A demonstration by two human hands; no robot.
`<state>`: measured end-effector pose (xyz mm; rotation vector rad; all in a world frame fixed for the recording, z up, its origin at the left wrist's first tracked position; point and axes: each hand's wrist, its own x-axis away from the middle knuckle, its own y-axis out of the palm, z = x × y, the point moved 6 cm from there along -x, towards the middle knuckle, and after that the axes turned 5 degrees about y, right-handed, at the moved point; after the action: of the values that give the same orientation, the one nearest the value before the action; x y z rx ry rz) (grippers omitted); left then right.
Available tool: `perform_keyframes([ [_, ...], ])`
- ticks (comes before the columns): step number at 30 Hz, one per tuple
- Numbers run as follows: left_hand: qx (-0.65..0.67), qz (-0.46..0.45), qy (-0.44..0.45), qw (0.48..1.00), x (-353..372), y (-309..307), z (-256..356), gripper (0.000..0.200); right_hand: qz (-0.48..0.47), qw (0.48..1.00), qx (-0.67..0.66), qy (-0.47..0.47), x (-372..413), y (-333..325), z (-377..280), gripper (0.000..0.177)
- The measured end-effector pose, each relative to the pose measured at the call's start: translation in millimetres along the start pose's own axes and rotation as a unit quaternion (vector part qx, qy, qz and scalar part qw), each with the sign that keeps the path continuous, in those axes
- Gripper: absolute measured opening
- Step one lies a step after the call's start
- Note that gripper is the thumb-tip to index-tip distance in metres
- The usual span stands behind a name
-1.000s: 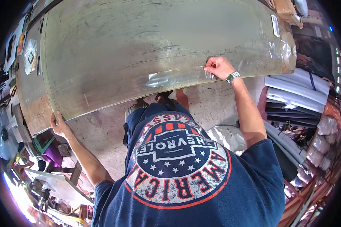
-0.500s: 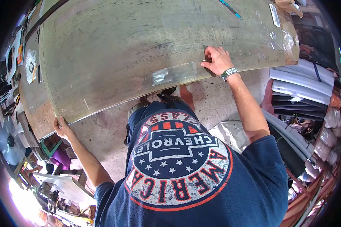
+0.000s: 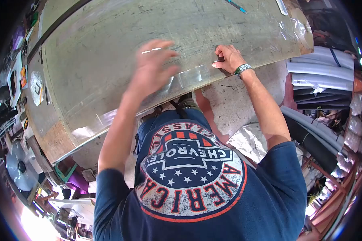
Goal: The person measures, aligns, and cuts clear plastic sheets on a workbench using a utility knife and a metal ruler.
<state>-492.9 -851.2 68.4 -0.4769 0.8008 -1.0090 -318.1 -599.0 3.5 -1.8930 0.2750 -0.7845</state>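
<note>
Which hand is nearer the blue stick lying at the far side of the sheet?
Right. The right hand rests at the sheet's near edge, almost straight across from the blue stick; the left hand, blurred, is over the sheet further left.

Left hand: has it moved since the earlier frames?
Yes. The left hand has left the lower-left corner of the sheet and swung up over the middle of its near edge, blurred in motion, close to the right hand.

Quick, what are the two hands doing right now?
Left hand: open, blurred, holding nothing, above the clear sheet.
Right hand: closed on the clear sheet's edge.
</note>
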Motion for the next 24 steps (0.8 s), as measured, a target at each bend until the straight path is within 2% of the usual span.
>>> perform_keyframes([
  [2,0.059,-0.108,0.053,0.991,-37.6,65.6,-0.2,0.036,0.013,1.000,-0.001,0.011,3.0,-3.4,3.0,0.056],
  [5,0.085,-0.240,0.076,0.964,-60.5,123.3,-6.1,0.039,0.040,0.999,0.001,0.020,3.3,-7.7,2.2,0.068],
  [7,0.063,-0.274,0.107,0.954,-67.9,135.5,-7.8,0.040,0.069,0.998,-0.014,0.002,7.0,-9.0,2.2,0.074],
  [8,0.056,-0.292,0.119,0.947,-67.7,142.8,-8.5,0.040,0.039,0.999,-0.021,0.022,7.3,-6.6,6.4,0.077],
  [14,0.049,-0.332,0.117,0.935,-74.5,143.4,-12.5,0.043,0.053,0.998,-0.022,0.012,7.7,-6.5,7.5,0.075],
  [18,0.074,-0.318,0.109,0.939,-78.2,138.5,-5.5,0.048,0.080,0.997,-0.017,-0.009,3.5,-0.7,15.5,0.076],
  [24,0.051,-0.350,0.151,0.923,-80.7,143.3,-5.1,0.049,0.088,0.996,-0.008,-0.013,-1.3,3.6,19.1,0.079],
])
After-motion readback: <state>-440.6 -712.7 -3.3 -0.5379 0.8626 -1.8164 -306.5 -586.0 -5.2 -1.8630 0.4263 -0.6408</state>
